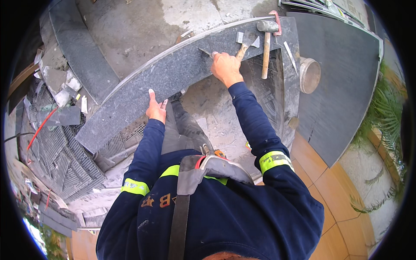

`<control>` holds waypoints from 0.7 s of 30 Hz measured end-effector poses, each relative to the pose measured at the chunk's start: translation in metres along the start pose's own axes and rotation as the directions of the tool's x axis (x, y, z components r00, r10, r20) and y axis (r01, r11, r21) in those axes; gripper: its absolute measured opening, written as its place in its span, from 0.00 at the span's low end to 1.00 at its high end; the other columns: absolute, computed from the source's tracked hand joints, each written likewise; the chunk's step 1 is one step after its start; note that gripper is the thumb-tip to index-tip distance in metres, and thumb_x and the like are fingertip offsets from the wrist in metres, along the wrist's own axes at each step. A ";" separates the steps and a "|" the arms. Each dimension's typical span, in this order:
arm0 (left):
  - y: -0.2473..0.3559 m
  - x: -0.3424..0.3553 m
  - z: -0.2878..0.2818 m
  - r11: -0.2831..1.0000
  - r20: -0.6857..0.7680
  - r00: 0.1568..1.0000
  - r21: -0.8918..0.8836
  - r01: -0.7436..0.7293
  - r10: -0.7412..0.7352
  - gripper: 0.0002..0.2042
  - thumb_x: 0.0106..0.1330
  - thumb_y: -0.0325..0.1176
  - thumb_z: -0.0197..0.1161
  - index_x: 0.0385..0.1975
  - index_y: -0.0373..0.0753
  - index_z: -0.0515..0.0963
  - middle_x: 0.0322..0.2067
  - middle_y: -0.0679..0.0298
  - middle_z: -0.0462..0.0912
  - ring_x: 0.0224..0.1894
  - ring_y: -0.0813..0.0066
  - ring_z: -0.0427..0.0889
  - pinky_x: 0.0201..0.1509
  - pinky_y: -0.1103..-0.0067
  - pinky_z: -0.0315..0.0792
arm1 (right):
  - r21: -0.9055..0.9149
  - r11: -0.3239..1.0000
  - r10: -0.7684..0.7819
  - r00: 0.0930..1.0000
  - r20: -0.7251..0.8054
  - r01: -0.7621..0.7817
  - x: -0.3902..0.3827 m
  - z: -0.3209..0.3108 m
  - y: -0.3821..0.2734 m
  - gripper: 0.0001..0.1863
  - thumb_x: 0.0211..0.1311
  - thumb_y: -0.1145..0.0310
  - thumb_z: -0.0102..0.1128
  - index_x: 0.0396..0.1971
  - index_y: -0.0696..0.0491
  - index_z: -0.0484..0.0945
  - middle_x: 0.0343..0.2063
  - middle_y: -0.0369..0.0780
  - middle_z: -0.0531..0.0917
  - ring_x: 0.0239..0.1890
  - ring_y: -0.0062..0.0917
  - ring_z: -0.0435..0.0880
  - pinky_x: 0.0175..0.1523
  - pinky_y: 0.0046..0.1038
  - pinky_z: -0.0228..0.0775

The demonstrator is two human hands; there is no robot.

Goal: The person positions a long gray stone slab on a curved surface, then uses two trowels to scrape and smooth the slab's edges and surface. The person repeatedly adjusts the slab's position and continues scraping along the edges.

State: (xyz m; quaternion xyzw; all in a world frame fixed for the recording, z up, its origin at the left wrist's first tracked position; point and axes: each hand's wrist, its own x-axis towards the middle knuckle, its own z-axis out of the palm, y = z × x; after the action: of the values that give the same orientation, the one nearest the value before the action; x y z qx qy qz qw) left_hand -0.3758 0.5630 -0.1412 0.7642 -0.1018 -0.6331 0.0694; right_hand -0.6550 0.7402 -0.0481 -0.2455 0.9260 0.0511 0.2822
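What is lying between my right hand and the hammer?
In the head view, a wooden-handled tool lies between the right hand and the hammer, with two small pale pieces near its upper end.

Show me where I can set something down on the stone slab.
Bare: the grey slab between the left hand and the right hand, and its left end beyond the left hand. Crowded: its right end, with mallet, red clamp and wooden-handled tool.

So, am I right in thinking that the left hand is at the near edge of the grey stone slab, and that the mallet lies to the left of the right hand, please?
Not quite: in the head view, the mallet lies to the right of the right hand. The left hand is indeed at the near edge of the grey stone slab.
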 end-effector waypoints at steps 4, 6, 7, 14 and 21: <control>0.003 0.010 0.007 0.999 -0.016 1.000 -0.041 0.024 -0.024 0.59 0.58 0.51 0.84 0.78 0.26 0.50 0.77 0.35 0.50 0.76 0.36 0.61 0.66 0.51 0.83 | 0.228 0.974 0.022 0.999 -0.030 -0.015 -0.028 -0.021 0.000 0.16 0.68 0.63 0.57 0.49 0.54 0.84 0.41 0.54 0.90 0.44 0.53 0.91 0.48 0.51 0.83; 0.002 0.006 0.010 0.999 -0.007 1.000 -0.048 0.025 -0.025 0.59 0.58 0.51 0.85 0.78 0.26 0.50 0.77 0.36 0.50 0.76 0.35 0.61 0.66 0.50 0.82 | 0.499 0.862 0.120 0.993 -0.022 -0.093 -0.036 -0.008 0.008 0.17 0.71 0.63 0.60 0.53 0.55 0.83 0.38 0.49 0.91 0.44 0.45 0.91 0.49 0.45 0.82; 0.002 0.007 0.009 0.999 -0.001 1.000 -0.046 0.027 -0.027 0.59 0.58 0.50 0.85 0.78 0.27 0.50 0.76 0.36 0.50 0.76 0.35 0.61 0.66 0.50 0.82 | 0.670 0.731 0.168 0.986 0.003 -0.126 -0.039 0.002 0.011 0.17 0.72 0.63 0.61 0.54 0.55 0.82 0.37 0.47 0.91 0.41 0.41 0.91 0.48 0.42 0.81; 0.003 0.015 0.009 0.997 -0.008 0.998 -0.053 0.058 -0.058 0.56 0.57 0.48 0.86 0.76 0.27 0.55 0.75 0.39 0.56 0.72 0.37 0.66 0.64 0.50 0.84 | 0.971 -0.167 0.220 0.953 0.207 -0.172 -0.045 0.064 0.018 0.16 0.79 0.66 0.56 0.61 0.52 0.72 0.46 0.38 0.87 0.34 0.19 0.82 0.39 0.26 0.76; 0.003 0.021 0.003 0.999 0.019 0.999 -0.025 0.045 -0.044 0.57 0.59 0.48 0.85 0.77 0.26 0.52 0.75 0.39 0.54 0.74 0.36 0.63 0.64 0.51 0.84 | 0.954 -0.243 0.327 0.911 0.253 -0.178 -0.033 0.061 0.031 0.11 0.76 0.66 0.57 0.53 0.52 0.78 0.39 0.37 0.87 0.28 0.19 0.82 0.32 0.25 0.76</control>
State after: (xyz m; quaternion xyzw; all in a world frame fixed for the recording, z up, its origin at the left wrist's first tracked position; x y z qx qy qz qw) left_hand -0.3755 0.5550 -0.1606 0.7595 -0.0771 -0.6427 0.0641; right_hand -0.6160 0.7951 -0.0827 0.2521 0.6709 -0.6275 0.3041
